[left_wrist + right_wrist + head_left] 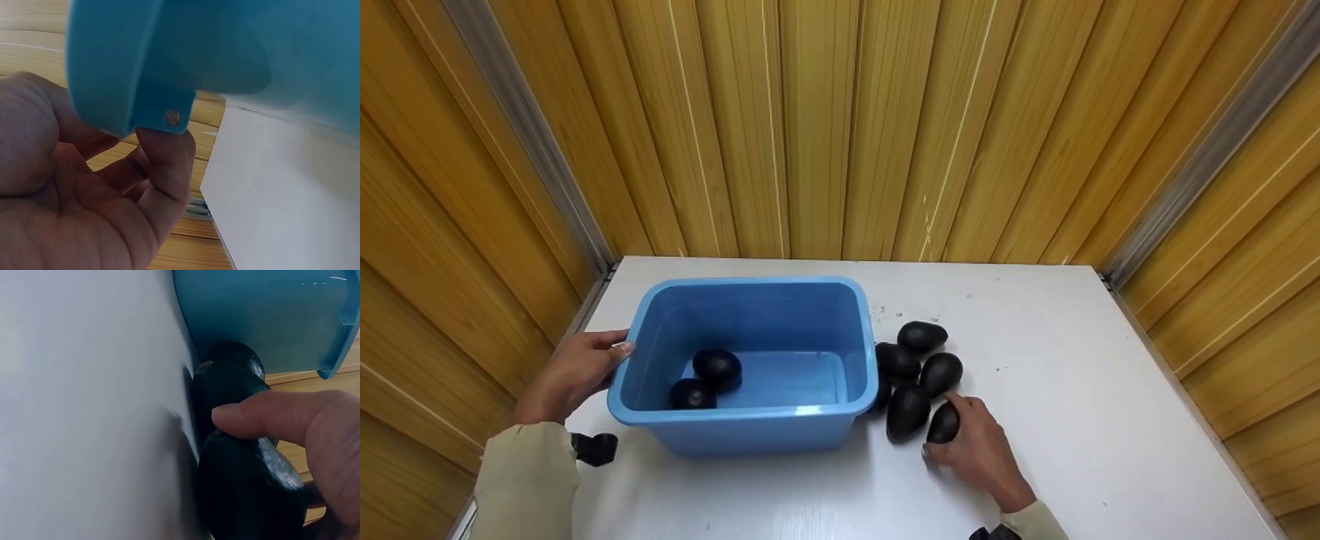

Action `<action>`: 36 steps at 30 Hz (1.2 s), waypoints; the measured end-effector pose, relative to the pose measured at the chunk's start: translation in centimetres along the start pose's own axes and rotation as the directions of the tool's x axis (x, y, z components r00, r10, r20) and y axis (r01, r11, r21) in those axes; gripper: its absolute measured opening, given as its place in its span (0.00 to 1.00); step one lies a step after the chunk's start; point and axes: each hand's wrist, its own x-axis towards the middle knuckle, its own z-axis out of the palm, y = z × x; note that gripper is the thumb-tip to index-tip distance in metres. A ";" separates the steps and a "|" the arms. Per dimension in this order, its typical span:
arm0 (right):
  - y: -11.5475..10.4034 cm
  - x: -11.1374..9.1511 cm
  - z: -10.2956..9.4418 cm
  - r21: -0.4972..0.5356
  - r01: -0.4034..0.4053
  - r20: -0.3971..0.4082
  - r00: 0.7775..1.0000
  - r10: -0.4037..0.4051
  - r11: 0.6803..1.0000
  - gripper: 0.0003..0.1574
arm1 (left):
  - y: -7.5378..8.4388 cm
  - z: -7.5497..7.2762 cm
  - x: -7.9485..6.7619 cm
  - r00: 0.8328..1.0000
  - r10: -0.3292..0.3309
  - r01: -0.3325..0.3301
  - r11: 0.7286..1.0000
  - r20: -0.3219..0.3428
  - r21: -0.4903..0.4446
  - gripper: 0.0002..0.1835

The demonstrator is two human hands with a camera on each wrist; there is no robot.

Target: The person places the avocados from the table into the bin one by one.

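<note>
A blue plastic tub (750,431) stands on the white table, with two dark avocados (718,369) lying in its left part. At the tub's left end my left hand (574,373) holds the rim (107,73), thumb on top and curled fingers underneath. To the tub's right, my right hand (981,446) grips a dark avocado (944,424) between thumb and fingers, at the near end of a cluster. The held avocado (242,489) appears close to the table surface; I cannot tell whether it touches it. Several other avocados (908,412) lie beside the tub, some partly hidden by it.
The white table (1050,360) extends to the right of the avocados and in front of the tub. Yellow wood-patterned panels (817,135) rise behind it and on both sides, with grey metal strips (1207,150) at the corners.
</note>
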 end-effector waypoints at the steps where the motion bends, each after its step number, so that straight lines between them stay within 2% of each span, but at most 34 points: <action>1: 0.1 0.0 0.0 0.004 -0.001 -0.001 1.000 0.001 1.000 0.59 | 0.0 0.0 0.0 1.000 -0.001 0.001 1.000 -0.001 0.000 0.33; 11: -0.4 -0.5 -0.9 -0.002 0.027 -0.032 0.999 -0.027 1.000 0.56 | 0.1 0.1 -0.2 1.000 0.001 -0.001 1.000 -0.003 0.009 0.33; 20: -2.0 -1.1 -2.7 0.008 0.072 -0.046 0.996 -0.071 0.997 0.53 | 0.1 0.0 -0.2 1.000 -0.001 0.001 1.000 -0.003 0.001 0.33; 36: -5.0 -1.5 -5.3 0.029 0.109 -0.029 0.994 -0.108 0.994 0.55 | 0.1 0.1 -0.2 1.000 0.001 -0.001 1.000 0.002 0.005 0.33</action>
